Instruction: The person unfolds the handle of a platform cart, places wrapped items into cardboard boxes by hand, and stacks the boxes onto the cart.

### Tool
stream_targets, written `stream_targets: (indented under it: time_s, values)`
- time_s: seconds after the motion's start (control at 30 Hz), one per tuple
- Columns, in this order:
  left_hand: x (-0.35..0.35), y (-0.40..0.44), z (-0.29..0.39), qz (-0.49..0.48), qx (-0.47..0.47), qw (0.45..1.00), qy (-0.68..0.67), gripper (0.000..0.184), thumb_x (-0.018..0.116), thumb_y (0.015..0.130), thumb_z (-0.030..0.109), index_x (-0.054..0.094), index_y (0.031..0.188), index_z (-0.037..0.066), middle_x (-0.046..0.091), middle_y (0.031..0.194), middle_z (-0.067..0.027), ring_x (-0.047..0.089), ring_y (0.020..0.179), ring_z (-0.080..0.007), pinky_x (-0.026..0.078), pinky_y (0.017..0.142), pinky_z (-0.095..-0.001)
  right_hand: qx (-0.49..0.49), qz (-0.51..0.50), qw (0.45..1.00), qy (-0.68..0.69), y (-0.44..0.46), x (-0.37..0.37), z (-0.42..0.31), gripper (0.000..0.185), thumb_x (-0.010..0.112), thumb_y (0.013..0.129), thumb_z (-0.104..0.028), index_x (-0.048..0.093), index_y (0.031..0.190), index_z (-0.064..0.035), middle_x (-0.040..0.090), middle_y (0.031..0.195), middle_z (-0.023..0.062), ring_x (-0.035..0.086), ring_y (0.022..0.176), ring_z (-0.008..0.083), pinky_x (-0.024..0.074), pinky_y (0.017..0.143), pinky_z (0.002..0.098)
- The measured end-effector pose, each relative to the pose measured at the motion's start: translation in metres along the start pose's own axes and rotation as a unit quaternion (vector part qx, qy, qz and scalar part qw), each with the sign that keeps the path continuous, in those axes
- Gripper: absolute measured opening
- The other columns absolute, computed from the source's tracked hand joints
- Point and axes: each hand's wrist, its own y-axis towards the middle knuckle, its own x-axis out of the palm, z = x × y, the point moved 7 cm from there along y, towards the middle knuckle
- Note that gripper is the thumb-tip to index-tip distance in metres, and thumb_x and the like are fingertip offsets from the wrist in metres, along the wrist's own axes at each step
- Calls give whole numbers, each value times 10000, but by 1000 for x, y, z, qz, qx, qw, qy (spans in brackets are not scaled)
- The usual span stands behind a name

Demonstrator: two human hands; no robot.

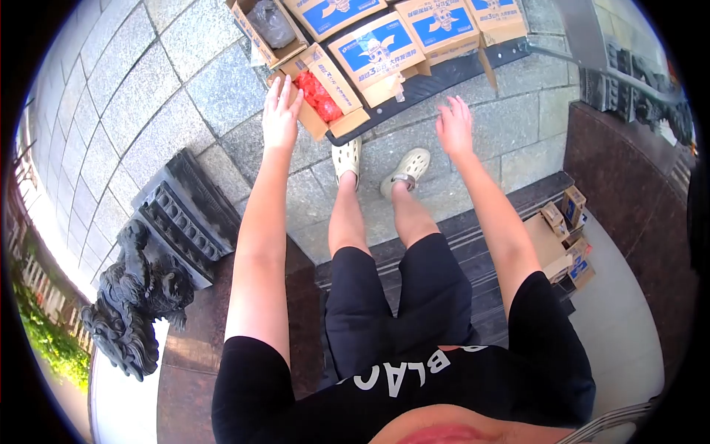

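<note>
My left hand point(280, 118) reaches to the near left edge of an open cardboard box point(342, 87). Its fingers are outstretched and look to rest against the box's side; contact is hard to make out. Inside that box lies something in red plastic point(319, 96). My right hand point(455, 126) hangs in the air over the paving, fingers apart and holding nothing. Nearest to it is the black flat cart bed point(436, 83), which carries several blue-printed cardboard boxes point(376, 53). Another open box point(290, 50) holds a grey plastic bag point(271, 24).
A metal cart handle point(551, 53) rises at the right. On the left stands a dark carved lion statue point(140, 288) on a plinth point(188, 222). Below my right arm, more cardboard boxes point(551, 240) sit by the steps point(484, 296). Stone paving point(140, 103) surrounds the cart.
</note>
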Motion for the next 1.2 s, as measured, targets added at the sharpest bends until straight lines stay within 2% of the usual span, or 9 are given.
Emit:
stream_targets:
  time_s: [0.3, 0.4, 0.53, 0.6, 0.67, 0.73, 0.9, 1.13, 1.2]
  values:
    - [-13, 1, 12, -20, -31, 998, -46, 777, 513, 709, -167, 424, 1414, 147, 211, 1536, -180, 228, 1404, -395, 338, 1115, -431, 107, 0, 989, 98, -53, 19, -9, 234, 599, 797, -83, 652, 1023, -57, 517, 1279, 173, 401, 1283, 369, 313, 1080, 481]
    - [-18, -20, -7, 97, -151, 975, -130, 771, 512, 788, -130, 262, 1481, 97, 199, 1520, -243, 267, 1386, -414, 328, 1112, -419, 114, 2, 984, 134, -60, 17, -19, 215, 590, 804, -77, 659, 1007, -56, 533, 1260, 168, 422, 1266, 367, 335, 1064, 475]
    - [20, -31, -50, 151, -355, 816, -431, 708, 525, 934, 68, 115, 1511, 88, 252, 1497, -225, 364, 1345, -345, 371, 1057, -451, 130, 16, 981, 142, -70, 13, -17, 196, 576, 817, -73, 661, 991, -43, 568, 1205, 169, 475, 1207, 364, 376, 1032, 457]
    - [26, -15, -54, 118, -453, 633, -617, 781, 568, 944, 301, 95, 1505, 34, 231, 1506, -241, 327, 1352, -346, 348, 1065, -464, 140, 4, 977, 161, -73, 10, -14, 192, 574, 821, -76, 661, 989, -39, 577, 1188, 174, 494, 1178, 361, 390, 1017, 450]
    - [25, 7, -54, 94, -452, 617, -637, 851, 562, 938, 423, 63, 1504, 31, 222, 1503, -251, 348, 1338, -339, 359, 1048, -476, 147, -6, 973, 179, -72, 6, -11, 188, 572, 825, -78, 660, 986, -34, 585, 1170, 178, 512, 1149, 358, 404, 1001, 443]
    - [25, 22, -47, -25, -496, 674, -547, 858, 605, 923, 385, 72, 1507, 52, 267, 1477, -257, 370, 1324, -329, 358, 1054, -457, 161, -30, 970, 179, -74, 8, -7, 190, 569, 835, -86, 657, 994, -31, 595, 1149, 191, 530, 1115, 360, 418, 979, 434]
    - [52, 30, -48, 75, -414, 687, -592, 704, 585, 839, -97, 244, 1442, 28, 558, 1248, -178, 579, 1108, -243, 488, 926, -334, 184, -73, 959, 203, -85, 32, 4, 201, 576, 839, -124, 667, 988, -24, 628, 1073, 208, 578, 1039, 377, 456, 924, 431]
    - [50, 32, -30, 61, -394, 728, -557, 607, 517, 877, -88, 282, 1424, 34, 537, 1267, -169, 553, 1143, -239, 470, 951, -352, 289, -162, 900, 282, -118, 79, 15, 249, 551, 870, -200, 676, 997, -26, 657, 1016, 221, 631, 954, 375, 499, 855, 435]
    - [57, 35, -31, 102, -401, 648, -640, 584, 407, 850, -138, 320, 1406, 16, 530, 1276, -157, 540, 1154, -243, 437, 976, -334, 283, -176, 902, 273, -122, 84, 13, 247, 547, 872, -202, 677, 993, -30, 665, 999, 215, 640, 936, 375, 506, 839, 434]
